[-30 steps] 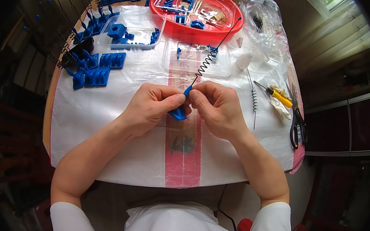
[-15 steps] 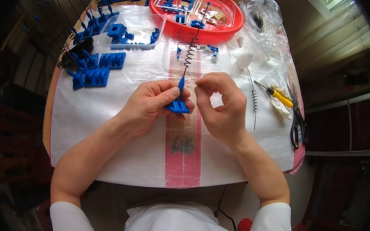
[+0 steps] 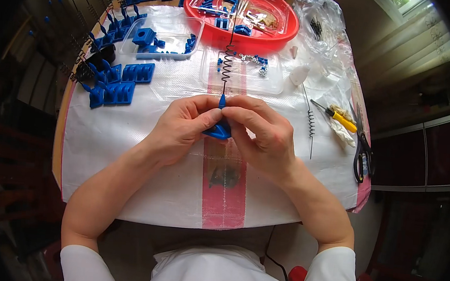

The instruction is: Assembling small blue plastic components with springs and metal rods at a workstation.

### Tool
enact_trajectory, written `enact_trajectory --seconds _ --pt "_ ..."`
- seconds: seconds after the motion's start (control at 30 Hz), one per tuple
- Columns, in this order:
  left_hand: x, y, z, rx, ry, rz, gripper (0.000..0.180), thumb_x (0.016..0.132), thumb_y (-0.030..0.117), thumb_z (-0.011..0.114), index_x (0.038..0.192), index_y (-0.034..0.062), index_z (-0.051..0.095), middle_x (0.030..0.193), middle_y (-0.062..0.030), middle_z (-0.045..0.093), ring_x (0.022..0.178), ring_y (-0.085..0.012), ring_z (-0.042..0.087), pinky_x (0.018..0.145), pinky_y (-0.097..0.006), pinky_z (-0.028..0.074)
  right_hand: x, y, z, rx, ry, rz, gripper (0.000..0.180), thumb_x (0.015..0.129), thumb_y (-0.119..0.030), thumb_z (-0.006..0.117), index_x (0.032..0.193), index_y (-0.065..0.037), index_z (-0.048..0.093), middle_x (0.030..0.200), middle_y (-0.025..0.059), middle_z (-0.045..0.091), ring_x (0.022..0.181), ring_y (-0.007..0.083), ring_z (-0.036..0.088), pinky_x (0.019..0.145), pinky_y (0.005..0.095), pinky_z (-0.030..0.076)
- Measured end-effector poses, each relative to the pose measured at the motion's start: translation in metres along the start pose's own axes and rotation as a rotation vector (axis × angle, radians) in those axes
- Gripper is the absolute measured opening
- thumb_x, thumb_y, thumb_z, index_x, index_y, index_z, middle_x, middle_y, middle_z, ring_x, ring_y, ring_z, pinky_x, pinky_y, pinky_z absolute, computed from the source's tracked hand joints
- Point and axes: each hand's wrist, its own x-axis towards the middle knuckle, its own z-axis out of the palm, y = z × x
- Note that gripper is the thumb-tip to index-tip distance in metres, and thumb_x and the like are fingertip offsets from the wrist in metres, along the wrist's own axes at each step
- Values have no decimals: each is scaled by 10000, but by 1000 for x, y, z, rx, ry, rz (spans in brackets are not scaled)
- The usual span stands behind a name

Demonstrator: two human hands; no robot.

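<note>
Over the middle of the table, my left hand grips a blue plastic part with a pointed blue tip. From the tip a black coiled spring wire rises upright. My right hand pinches the same part from the right, its fingertips close against my left thumb. Most of the part is hidden behind my fingers. Beyond the hands lies a shallow clear plastic tray with small blue pieces and white rings.
A red basin holding a divided clear container stands at the back. To the left are a clear box and several blue assemblies. On the right lie a loose spring wire, a yellow screwdriver and black scissors.
My right hand has moved left and closed onto the blue part. The spring wire now stands more upright, its top shifted left. My left hand keeps its hold.
</note>
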Motion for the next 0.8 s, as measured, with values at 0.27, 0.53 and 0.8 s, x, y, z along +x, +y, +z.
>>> enact_trajectory --seconds 0.27,0.53,0.8 --pt "-1 4 4 15 -17 -27 282 981 52 513 1254 -19 527 1050 -96 662 962 -138 656 876 -285 551 -2 1 -1 157 58 272 149 833 41 632 977 4 646 959 138 674 789 236 693 688 325 557" --pt "0 -2 4 91 -26 44 308 966 48 546 1266 4 493 1081 -109 651 995 -176 654 895 -320 548 -2 -4 4 342 -10 634 89 898 -51 641 953 19 649 801 78 693 695 131 675 629 284 544" --pt "0 -2 5 -46 -35 41 278 964 7 517 1233 18 448 1079 -91 636 999 -149 632 913 -314 542 -5 2 0 279 37 577 178 916 -136 644 846 24 607 719 96 657 617 134 626 538 276 487"
